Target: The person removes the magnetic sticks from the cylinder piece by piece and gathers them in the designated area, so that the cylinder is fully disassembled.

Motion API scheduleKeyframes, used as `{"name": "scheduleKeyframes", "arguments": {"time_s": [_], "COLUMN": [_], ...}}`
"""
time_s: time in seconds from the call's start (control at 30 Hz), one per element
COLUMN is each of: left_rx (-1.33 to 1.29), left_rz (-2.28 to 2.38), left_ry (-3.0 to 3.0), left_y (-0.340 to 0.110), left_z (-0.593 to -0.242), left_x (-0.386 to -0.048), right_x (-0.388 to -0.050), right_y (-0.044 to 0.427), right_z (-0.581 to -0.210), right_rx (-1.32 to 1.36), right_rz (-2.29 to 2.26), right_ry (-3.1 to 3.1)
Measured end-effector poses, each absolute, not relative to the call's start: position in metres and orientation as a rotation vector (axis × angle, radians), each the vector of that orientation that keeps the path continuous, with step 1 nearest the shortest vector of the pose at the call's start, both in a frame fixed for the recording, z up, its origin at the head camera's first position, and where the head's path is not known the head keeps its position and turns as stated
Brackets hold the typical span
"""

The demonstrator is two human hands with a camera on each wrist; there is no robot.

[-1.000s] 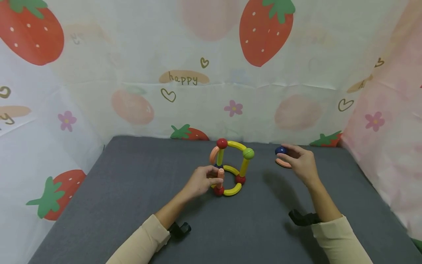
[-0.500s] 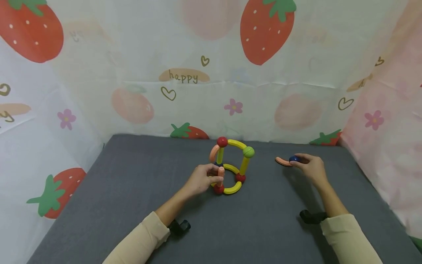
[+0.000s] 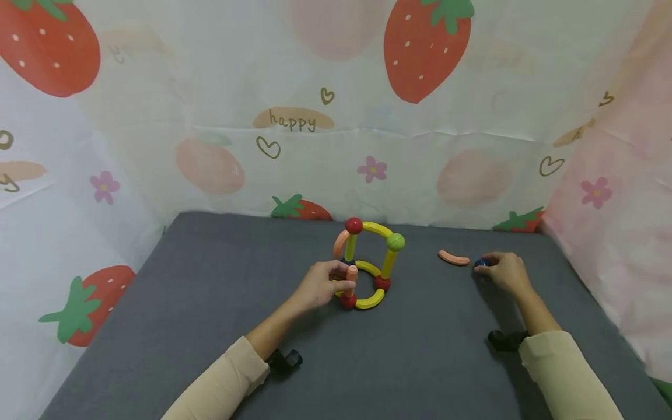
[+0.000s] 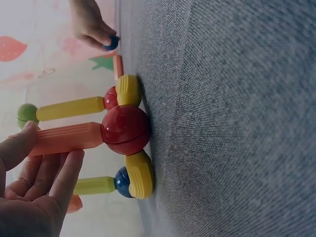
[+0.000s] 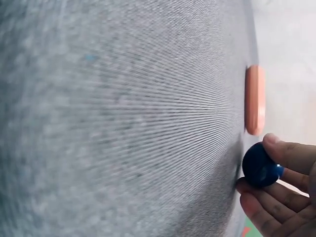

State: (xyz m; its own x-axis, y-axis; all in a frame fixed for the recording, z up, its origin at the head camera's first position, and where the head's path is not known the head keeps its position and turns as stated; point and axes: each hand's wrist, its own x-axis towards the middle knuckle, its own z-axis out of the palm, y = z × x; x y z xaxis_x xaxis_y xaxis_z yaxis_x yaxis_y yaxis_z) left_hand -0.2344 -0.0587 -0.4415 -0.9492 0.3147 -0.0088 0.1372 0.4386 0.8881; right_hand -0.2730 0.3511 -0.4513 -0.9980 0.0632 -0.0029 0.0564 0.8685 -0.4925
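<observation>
My left hand [image 3: 318, 287] pinches an upright orange stick [image 4: 69, 138] between thumb and fingers; its lower end meets a red ball [image 4: 126, 130] at the near corner of a ball-and-stick frame. Yellow curved sticks [image 3: 371, 300], a green ball [image 3: 396, 242] and another red ball [image 3: 354, 226] on top belong to this frame. On its left side a curved orange piece [image 3: 340, 244] is attached to the top red ball. Over to the right, my right hand [image 3: 506, 272] holds a dark blue ball [image 5: 261, 165] between thumb and fingers, low at the table surface.
A loose curved orange stick [image 3: 454, 258] lies on the grey cloth-covered table [image 3: 399, 361], just left of the blue ball. Behind the table hangs a strawberry-print curtain [image 3: 336, 169], which also closes off both sides.
My right hand has moved right and down with the blue ball, from above the loose orange stick to the table on its right. The left hand stays on the upright stick.
</observation>
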Motion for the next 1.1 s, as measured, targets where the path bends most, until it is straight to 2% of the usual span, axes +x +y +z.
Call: {"name": "scheduleKeyframes", "arguments": {"time_s": [1.1], "left_rx": [0.393], "left_rz": [1.541], "left_ry": [2.510], "left_y": [-0.057], "left_z": [-0.442], "left_x": [-0.233], "right_x": [-0.263], "right_y": [0.354], "right_z": [-0.451], "right_rx": [-0.137], "right_rz": [0.947], "right_ry": [-3.013]}}
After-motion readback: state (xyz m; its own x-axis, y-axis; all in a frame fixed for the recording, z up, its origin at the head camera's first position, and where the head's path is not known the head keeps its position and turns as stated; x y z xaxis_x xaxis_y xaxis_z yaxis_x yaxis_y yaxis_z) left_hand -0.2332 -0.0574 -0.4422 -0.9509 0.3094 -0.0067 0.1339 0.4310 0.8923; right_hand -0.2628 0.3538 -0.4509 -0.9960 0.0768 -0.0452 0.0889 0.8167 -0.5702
